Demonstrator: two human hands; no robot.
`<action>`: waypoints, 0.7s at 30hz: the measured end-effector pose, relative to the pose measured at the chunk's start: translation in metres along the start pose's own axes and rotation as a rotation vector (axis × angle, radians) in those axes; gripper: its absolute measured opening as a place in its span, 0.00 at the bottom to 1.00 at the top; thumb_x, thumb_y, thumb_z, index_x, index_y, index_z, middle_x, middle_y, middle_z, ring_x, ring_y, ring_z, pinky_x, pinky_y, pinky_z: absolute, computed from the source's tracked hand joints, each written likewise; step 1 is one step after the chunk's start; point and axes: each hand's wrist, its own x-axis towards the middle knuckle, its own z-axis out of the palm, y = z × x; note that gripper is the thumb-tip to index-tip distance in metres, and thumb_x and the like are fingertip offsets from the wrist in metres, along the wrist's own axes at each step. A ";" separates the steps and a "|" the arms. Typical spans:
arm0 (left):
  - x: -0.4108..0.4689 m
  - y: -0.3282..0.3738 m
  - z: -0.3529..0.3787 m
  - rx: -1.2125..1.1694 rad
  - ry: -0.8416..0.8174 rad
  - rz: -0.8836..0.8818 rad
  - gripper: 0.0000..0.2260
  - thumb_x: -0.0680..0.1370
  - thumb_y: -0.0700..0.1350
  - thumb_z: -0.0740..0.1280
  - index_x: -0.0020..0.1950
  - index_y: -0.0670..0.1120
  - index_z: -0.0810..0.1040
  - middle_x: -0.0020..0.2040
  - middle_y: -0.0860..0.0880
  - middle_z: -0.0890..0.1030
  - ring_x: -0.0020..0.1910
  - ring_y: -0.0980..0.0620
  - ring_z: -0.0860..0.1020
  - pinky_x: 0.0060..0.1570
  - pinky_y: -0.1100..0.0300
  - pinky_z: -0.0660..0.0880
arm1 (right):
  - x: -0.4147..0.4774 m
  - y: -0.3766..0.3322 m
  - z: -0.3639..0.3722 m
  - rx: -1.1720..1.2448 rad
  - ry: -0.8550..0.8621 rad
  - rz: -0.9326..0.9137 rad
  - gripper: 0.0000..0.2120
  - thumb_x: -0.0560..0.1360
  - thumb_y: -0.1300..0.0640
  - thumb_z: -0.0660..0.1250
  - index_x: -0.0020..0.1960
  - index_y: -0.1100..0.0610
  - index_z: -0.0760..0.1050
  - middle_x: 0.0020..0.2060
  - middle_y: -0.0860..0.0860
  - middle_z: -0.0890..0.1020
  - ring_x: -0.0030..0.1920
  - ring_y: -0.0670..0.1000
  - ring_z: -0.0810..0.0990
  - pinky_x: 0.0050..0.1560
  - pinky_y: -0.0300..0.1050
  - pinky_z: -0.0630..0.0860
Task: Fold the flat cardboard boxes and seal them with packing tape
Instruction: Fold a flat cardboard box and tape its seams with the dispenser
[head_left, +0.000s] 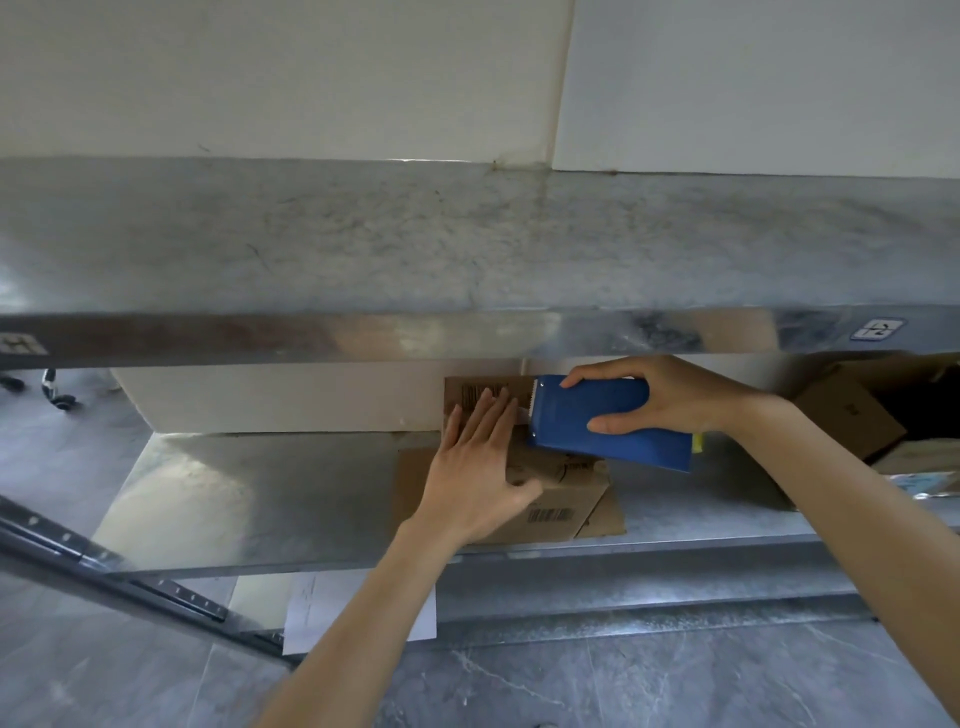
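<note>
While the small brown cardboard box (550, 501) sits near the middle of the frame on the lower galvanised metal shelf (234, 499), resting on a flat brown cardboard sheet (609, 519), both hands are at its top. The left hand (478, 457) lies flat with its fingers straight and close together, the palm pressing the top flaps down and the thumb spread to the right; it grasps nothing. The right hand (670, 395), reaching in from the right of the frame, has its thumb and fingers curled round the blue rectangular tape dispenser (597, 423). The dispenser's long axis runs left to right across the frame. Its toothed metal end points left, just beside the left hand's fingertips and over the far part of the box top. A pale strip between teeth and fingertips may be tape, though the shade under the upper metal shelf (467, 234) leaves that unsure. The right hand is nearer the seam, so I judge the next stroke falls to it: a pull along the flaps while the left hand pins them. More brown cardboard boxes (852, 415) stand well apart at the right edge, and a white block (285, 400) stands behind at centre left.
</note>
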 end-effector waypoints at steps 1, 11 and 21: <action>0.000 -0.002 0.004 0.046 0.017 0.000 0.41 0.72 0.65 0.55 0.82 0.50 0.51 0.82 0.52 0.51 0.80 0.56 0.43 0.79 0.54 0.39 | 0.001 0.000 0.000 -0.005 -0.006 -0.003 0.20 0.71 0.41 0.73 0.61 0.28 0.73 0.60 0.30 0.75 0.55 0.38 0.77 0.55 0.37 0.78; 0.000 -0.007 0.019 0.162 0.160 -0.006 0.53 0.65 0.83 0.55 0.81 0.52 0.56 0.80 0.55 0.57 0.80 0.55 0.54 0.79 0.51 0.51 | 0.008 0.011 -0.008 -0.072 -0.116 -0.156 0.20 0.75 0.40 0.69 0.65 0.31 0.69 0.63 0.34 0.74 0.56 0.41 0.78 0.56 0.46 0.79; -0.005 0.002 0.007 0.181 0.095 -0.075 0.51 0.65 0.80 0.63 0.81 0.58 0.52 0.80 0.62 0.53 0.78 0.63 0.49 0.77 0.60 0.48 | 0.004 0.043 -0.021 0.043 -0.142 -0.274 0.21 0.73 0.41 0.71 0.64 0.32 0.73 0.60 0.36 0.78 0.54 0.40 0.80 0.55 0.45 0.80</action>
